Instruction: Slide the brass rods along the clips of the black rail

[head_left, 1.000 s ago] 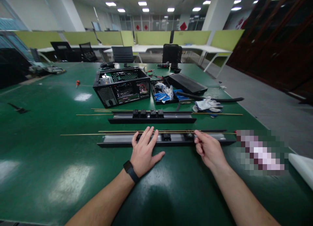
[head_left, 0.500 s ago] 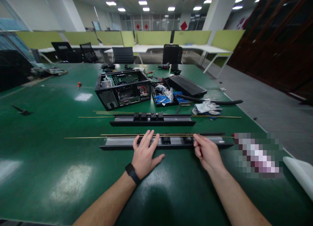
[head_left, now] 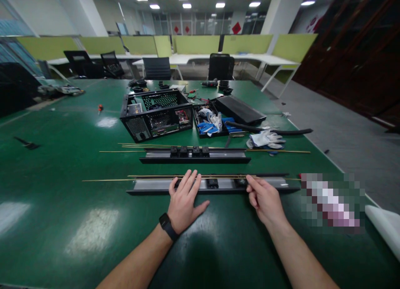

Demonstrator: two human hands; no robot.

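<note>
On the green counter (head_left: 93, 230), work seems stalled: left hand (head_left: 183, 205) still spread at the far edge of a rail (head_left: 226, 184), right hand (head_left: 265, 200) pinching a rod (head_left: 222, 178).

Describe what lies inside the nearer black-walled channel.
Small black blocks on a pale strip. The left hand and right hand cover stretches; what lies beneath them cannot be seen.

Green tabletop (head_left: 46, 235) — near black channel (head_left: 223, 192), far black channel (head_left: 195, 160) — open computer case (head_left: 156, 116) behind

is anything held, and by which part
The right hand seems to pinch a thin brass-coloured rod toward its right end; which rod is unclear. The spread left hand grips nothing.
</note>
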